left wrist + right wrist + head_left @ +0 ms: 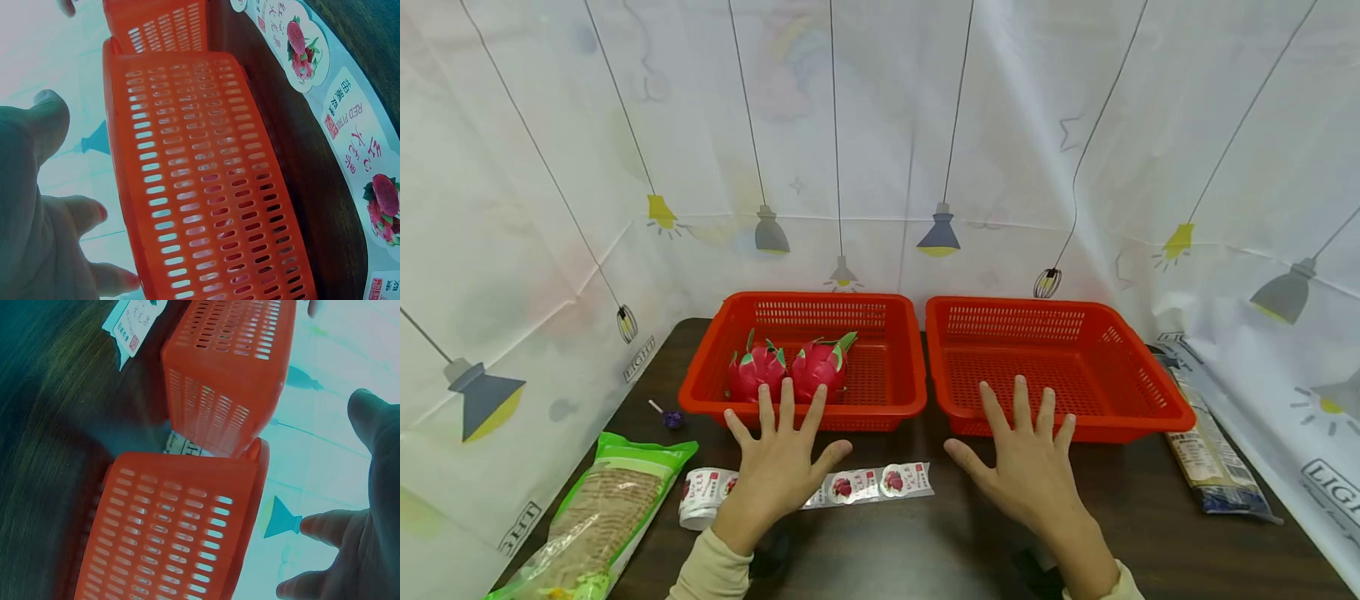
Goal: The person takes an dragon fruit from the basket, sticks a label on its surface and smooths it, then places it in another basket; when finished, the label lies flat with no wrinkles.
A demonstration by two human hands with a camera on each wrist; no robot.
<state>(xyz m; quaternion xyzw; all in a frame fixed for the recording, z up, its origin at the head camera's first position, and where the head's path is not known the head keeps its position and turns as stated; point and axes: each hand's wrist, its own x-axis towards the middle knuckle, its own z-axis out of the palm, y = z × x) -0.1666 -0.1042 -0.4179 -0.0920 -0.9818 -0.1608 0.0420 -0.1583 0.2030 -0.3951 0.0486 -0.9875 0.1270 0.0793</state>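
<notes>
My left hand (778, 467) is spread with straight fingers in front of the left red basket (880, 410), holding nothing. Two dragon fruits, one on the left (757, 372) and one on the right (818, 368), lie in that basket. Below the left hand runs a roll of dragon fruit stickers (700, 497), its strip (880, 483) unrolled to the right and partly hidden by the hand. My right hand (1026, 471) is likewise spread and holds nothing, in front of the right red basket (1060, 422), in which no fruit shows. In the wrist views, fingers appear beside the basket walls.
At the left lies a green-edged bag of sliced bread (606, 517). Behind it is a purple-wrapped lollipop (672, 418). A flat printed packet (1217, 450) lies right of the baskets. A white curtain (880, 150) with printed lamps hangs behind the dark table (1150, 517).
</notes>
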